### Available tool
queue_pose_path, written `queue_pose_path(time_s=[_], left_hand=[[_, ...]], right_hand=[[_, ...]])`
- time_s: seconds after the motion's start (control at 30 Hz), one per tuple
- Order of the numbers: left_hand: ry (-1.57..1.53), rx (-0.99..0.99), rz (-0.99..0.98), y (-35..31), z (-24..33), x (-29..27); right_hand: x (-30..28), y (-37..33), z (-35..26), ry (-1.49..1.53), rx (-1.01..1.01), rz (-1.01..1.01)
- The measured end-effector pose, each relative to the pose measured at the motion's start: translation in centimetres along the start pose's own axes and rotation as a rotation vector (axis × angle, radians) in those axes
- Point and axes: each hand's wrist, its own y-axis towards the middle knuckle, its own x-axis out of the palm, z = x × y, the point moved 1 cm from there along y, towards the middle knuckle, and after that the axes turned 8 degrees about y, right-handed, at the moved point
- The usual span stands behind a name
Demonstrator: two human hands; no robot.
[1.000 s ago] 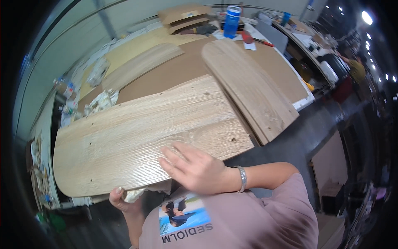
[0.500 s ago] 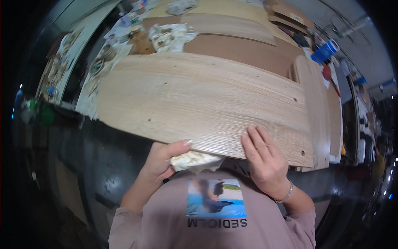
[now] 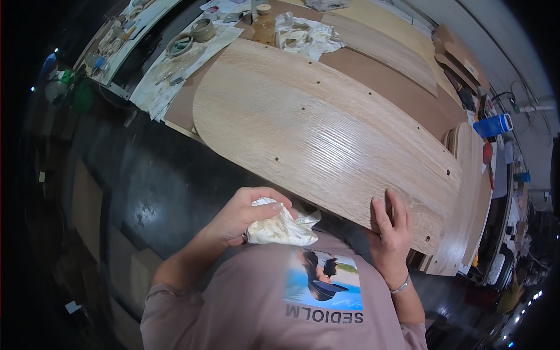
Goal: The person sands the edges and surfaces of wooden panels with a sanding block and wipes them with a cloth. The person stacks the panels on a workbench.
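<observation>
A long wood-grain panel [image 3: 326, 134] with one rounded end and several small dark holes lies across the bench, its near edge facing me. My left hand [image 3: 248, 213], just off that edge, is closed round a crumpled white cloth [image 3: 283, 227] with yellowish stains. The cloth hangs in front of my shirt, apart from the panel's top. At the right, my right hand [image 3: 394, 236] grips the panel's near edge. Its fingers lie over the top face, and the thumb is hidden.
Behind the panel stand a brown jar [image 3: 263, 26] and a crumpled stained cloth [image 3: 306, 36]. Open tins [image 3: 203, 30] sit on stained paper at the left. More rounded boards [image 3: 466, 192] lie at the right, near a blue container [image 3: 493, 125]. Dark floor [image 3: 157, 192] shows at the left.
My left hand has drawn back from the panel's edge with the cloth, and its thumb has left the top face. My right hand stays at the near edge. The view has turned.
</observation>
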Motion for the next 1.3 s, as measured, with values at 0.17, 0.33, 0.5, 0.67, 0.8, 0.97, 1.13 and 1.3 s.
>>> queue_pose_path(time_s=[0.17,0.33,0.5,0.67,0.8,0.97,1.13,1.3], left_hand=[[0.026,0.057,0.169,-1.0,0.1,-2.2],[0.513,0.695,0.790,-4.6,5.7,-4.4],[1.308,1.192,0.417,-1.5,6.7,0.9],[1.658,1.138,0.461,0.7,7.2,-8.9],[0.990,0.883,1.162,-3.3,10.2,-21.5],[0.987,1.176,0.728,-0.7,13.4,-13.4],[1.405,1.125,0.612,3.7,14.8,-19.3],[0.678,0.586,0.664,-1.2,14.0,-23.8]], right_hand=[[-0.1,0.5,0.3,0.020,0.055,-0.104],[0.2,-0.4,1.0,-0.070,0.013,-0.127],[1.2,-0.6,1.1,-0.145,-0.058,-0.114],[1.2,-0.7,1.3,-0.159,-0.071,-0.081],[1.2,-0.9,1.2,-0.158,-0.065,-0.066],[1.5,-1.2,1.4,-0.207,-0.037,-0.055],[1.4,-0.6,0.9,-0.122,-0.004,-0.052],[-0.1,0.2,0.1,0.013,0.115,-0.059]])
